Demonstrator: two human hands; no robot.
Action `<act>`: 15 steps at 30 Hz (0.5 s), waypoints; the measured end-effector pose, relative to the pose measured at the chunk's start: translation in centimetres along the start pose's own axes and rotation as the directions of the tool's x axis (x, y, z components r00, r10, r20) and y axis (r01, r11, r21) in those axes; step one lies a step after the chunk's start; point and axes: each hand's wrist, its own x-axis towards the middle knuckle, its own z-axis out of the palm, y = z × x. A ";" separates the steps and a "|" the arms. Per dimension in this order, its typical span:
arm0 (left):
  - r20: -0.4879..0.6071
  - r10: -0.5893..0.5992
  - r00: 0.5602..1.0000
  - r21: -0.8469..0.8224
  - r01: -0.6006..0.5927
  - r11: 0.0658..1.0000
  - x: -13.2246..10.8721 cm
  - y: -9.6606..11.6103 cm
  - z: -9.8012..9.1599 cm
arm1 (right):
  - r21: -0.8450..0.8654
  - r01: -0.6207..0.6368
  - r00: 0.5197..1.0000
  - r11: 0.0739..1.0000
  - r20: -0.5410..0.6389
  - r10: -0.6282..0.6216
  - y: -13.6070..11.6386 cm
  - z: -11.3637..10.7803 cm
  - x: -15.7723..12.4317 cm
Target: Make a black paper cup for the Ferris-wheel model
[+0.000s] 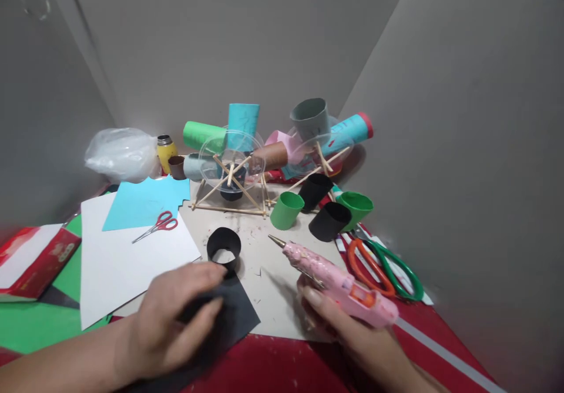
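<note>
Left hand flat, fingers spread on black paper nr black ring; right hand clamped on glue gun, nozzle pointing far-left; bare card between them.

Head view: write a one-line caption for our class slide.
Left hand rests on a black paper sheet beside a black paper ring; right hand holds a pink glue gun.

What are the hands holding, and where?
The right hand grips the pink glue gun by its back end; the left hand only rests on the black paper.
</note>
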 end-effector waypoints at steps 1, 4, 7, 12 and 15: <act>-0.044 -0.126 0.991 -0.002 0.126 0.992 -0.7 -0.8 -0.2 | 0.036 -0.021 1.000 0.999 0.016 0.021 0.0 0.1 -0.1; -0.023 -0.420 0.907 -0.069 0.417 0.906 -1.6 -3.0 0.2 | 0.110 -0.061 0.990 0.992 0.136 0.046 -0.1 0.2 0.0; 0.179 -0.532 0.828 -0.169 0.558 0.812 -1.4 -4.4 1.1 | 0.159 -0.102 0.971 0.982 0.231 0.063 0.0 0.1 0.4; 0.380 -0.541 0.750 -0.359 0.659 0.661 -0.1 -5.5 2.6 | 0.248 -0.174 0.942 0.953 0.325 0.087 0.3 0.1 0.7; 0.424 -0.523 0.739 -0.405 0.671 0.621 0.6 -5.7 3.1 | 0.240 -0.149 0.941 0.959 0.333 0.063 0.7 0.0 0.7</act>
